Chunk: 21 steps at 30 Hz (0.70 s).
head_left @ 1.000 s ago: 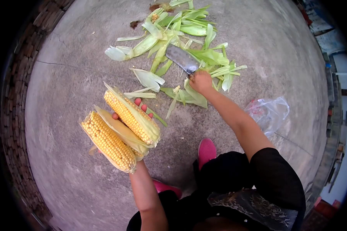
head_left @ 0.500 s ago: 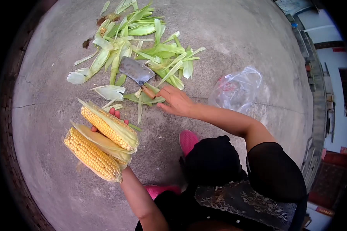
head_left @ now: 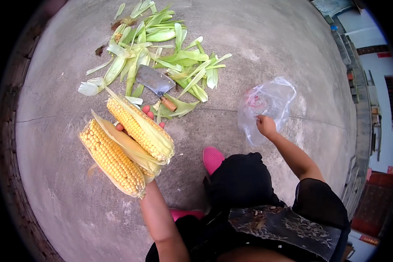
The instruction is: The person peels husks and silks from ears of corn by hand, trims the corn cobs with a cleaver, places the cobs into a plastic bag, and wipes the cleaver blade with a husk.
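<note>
My left hand [head_left: 150, 114] holds up several ears of corn [head_left: 113, 157], yellow kernels showing between strips of pale husk; its fingertips stick out behind them and the palm is hidden. Out to the right, my right hand [head_left: 266, 125] has its fingers closed at the near edge of a clear plastic bag [head_left: 270, 98], which lies crumpled on the ground with some red print. The fingers appear to pinch the film. Ahead of the corn, a cleaver [head_left: 155, 80] with a wooden handle rests partly on green husks.
Peeled corn husks [head_left: 161, 52] are strewn over the concrete ground [head_left: 231, 39] at the far side, with brown silk [head_left: 99, 50] among them. Pink shoes [head_left: 213, 160] show below. A brick edge runs along the left, and household items stand at the far right.
My right hand has left the cleaver's handle area and moved right to the plastic bag, closing at its edge. My left hand has shifted the corn slightly up and right.
</note>
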Each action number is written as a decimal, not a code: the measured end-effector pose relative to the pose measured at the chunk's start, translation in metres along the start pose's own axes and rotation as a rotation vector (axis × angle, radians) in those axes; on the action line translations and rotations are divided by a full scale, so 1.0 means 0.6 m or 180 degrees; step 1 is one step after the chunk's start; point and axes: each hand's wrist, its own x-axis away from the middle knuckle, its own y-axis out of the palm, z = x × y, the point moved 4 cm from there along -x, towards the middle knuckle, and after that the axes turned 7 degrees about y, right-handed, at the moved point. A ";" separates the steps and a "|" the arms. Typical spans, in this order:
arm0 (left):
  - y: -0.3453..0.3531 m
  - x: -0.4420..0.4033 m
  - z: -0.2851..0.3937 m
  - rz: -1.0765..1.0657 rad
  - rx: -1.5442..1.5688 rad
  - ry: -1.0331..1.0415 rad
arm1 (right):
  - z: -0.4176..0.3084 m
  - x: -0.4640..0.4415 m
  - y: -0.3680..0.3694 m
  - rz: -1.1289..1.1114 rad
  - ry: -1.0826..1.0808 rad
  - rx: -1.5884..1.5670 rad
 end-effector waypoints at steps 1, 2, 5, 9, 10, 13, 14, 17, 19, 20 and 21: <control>0.009 0.005 -0.004 0.0066 -0.0125 0.0144 | -0.009 -0.017 -0.008 0.0648 0.0001 -0.0625; 0.018 0.004 -0.008 0.0264 -0.0109 0.0140 | -0.065 -0.012 -0.060 0.1066 -0.0262 -0.0913; 0.023 0.005 -0.006 0.0556 -0.0154 0.0212 | -0.240 0.032 -0.156 0.0263 -0.0733 -0.1868; 0.010 0.008 0.001 0.0092 -0.0174 0.0387 | -0.438 0.113 -0.161 -0.0890 -0.2133 -0.2539; 0.014 0.005 -0.001 0.0085 -0.0098 0.0344 | -0.474 0.114 -0.149 -0.1095 -0.2280 -0.2517; 0.020 0.008 0.003 0.0200 -0.0099 0.0408 | -0.564 0.121 -0.075 -0.1271 -0.2949 -0.2402; 0.015 0.006 0.006 0.0126 -0.0224 0.0457 | -0.582 0.129 -0.060 -0.1150 -0.3363 -0.2308; 0.020 0.004 0.013 0.0033 -0.0527 0.0636 | -0.605 0.128 -0.048 -0.1208 -0.3691 -0.2362; 0.028 0.004 0.018 -0.0180 -0.0754 0.0694 | -0.615 0.084 -0.069 -0.1489 -0.3458 -0.1711; 0.029 0.004 0.018 -0.0370 -0.0819 0.0789 | -0.614 0.060 -0.087 -0.1716 -0.3127 -0.1034; 0.032 0.011 0.022 -0.0349 -0.0834 0.0835 | -0.607 0.039 -0.113 -0.2188 -0.2434 -0.2049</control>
